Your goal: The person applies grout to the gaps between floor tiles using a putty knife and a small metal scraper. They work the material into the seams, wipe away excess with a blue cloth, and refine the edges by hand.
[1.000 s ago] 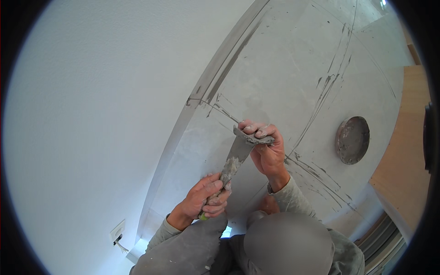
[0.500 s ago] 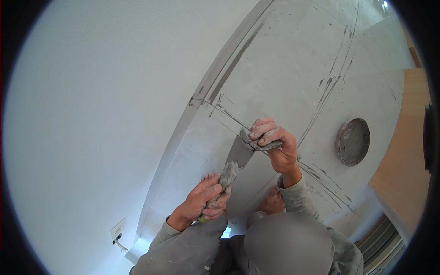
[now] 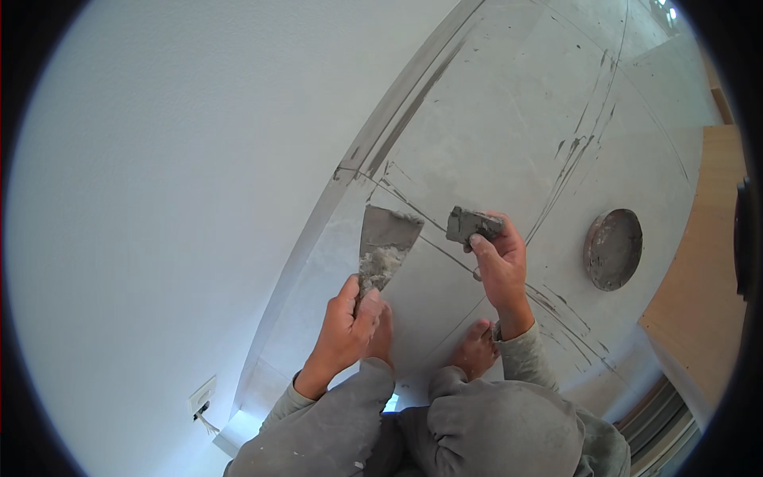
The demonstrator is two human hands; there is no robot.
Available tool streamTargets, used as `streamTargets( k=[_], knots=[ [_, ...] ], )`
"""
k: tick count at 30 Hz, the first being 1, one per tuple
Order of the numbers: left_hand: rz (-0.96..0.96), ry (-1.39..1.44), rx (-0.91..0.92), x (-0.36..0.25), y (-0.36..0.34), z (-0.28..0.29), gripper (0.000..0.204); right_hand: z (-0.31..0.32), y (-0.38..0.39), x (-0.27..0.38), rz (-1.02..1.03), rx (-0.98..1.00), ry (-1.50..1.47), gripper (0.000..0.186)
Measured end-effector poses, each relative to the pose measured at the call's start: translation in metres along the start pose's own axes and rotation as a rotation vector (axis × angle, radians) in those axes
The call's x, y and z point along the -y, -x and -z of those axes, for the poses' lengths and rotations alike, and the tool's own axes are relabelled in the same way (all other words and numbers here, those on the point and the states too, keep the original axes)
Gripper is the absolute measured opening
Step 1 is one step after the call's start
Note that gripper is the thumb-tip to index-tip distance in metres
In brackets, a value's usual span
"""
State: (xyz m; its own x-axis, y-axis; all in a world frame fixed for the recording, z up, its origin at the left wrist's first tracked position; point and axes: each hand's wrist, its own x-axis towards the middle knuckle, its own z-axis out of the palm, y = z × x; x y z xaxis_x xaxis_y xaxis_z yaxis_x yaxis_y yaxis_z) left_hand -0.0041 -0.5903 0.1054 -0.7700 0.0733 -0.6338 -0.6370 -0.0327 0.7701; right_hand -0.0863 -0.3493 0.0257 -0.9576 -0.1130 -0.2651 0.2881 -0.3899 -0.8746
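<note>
My left hand (image 3: 347, 324) is closed round the handle of a putty knife (image 3: 389, 232). Its wide blade points away from me and carries wet grey grout, with a paler crust near the handle. To the right, my right hand (image 3: 502, 262) pinches a small, flat spreader (image 3: 474, 226) smeared with the same grout. The two tools are apart, both held above the tiled floor (image 3: 493, 119). Dark grout streaks run along the tile joints beneath and beyond them.
A round shallow dish of grout (image 3: 613, 250) stands on the floor at the right. Along the left rises a white wall (image 3: 159, 199) with a socket and loose wires (image 3: 204, 404). A wooden panel (image 3: 690, 246) borders the right. My bare feet (image 3: 475, 350) are below my hands.
The putty knife has swung upright and left, away from the spreader. My right hand has turned, so more of the spreader's face shows. The two tools have separated.
</note>
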Motion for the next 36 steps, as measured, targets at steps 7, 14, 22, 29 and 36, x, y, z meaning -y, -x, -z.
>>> streamTargets(
  k=[7, 14, 22, 29, 36],
  knots=[
    [-0.325, -0.464, -0.158, 0.007, -0.011, -0.001, 0.042, -0.039, 0.010, 0.007, -0.155, -0.129, -0.153, 0.021],
    [-0.330, -0.576, -0.178, 0.000, -0.009, -0.011, 0.049, -0.074, 0.010, -0.003, -0.112, -0.249, -0.247, 0.019],
    [-0.438, -0.751, -0.238, 0.006, -0.010, -0.010, 0.054, -0.081, 0.008, -0.007, -0.097, -0.190, -0.288, 0.019],
    [-0.169, -0.876, -0.270, 0.020, 0.010, 0.015, 0.052, -0.078, -0.006, -0.011, -0.045, -0.015, -0.344, 0.021],
    [0.052, -0.848, -0.399, 0.059, 0.068, 0.065, 0.052, -0.089, -0.069, -0.063, 0.111, -0.020, 0.495, 0.022]
  ],
)
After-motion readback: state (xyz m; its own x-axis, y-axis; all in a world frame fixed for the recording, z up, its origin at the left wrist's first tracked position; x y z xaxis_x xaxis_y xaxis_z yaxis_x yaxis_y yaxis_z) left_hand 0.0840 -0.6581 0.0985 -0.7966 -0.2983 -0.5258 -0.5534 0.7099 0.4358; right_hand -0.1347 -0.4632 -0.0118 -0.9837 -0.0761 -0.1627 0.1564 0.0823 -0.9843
